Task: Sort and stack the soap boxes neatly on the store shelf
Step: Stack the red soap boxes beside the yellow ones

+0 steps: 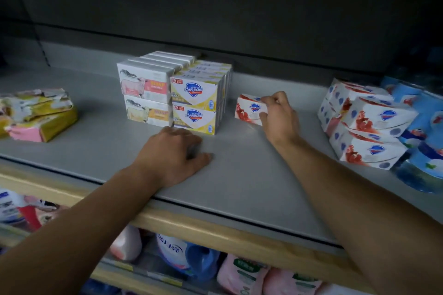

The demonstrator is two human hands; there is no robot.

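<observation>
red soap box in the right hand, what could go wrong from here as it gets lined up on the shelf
1. The right hand grips the red soap box by one end only, so it could twist and land crooked.
2. The yellow soap boxes stand two high just to its left; a nudge might push that stack out of line.
3. The pile of red boxes at the right lies tilted and loose, so the forearm could knock it over.

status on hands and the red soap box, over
Right hand grips red soap box beside yellow stack. Left hand rests on shelf. Path unobstructed.
</observation>
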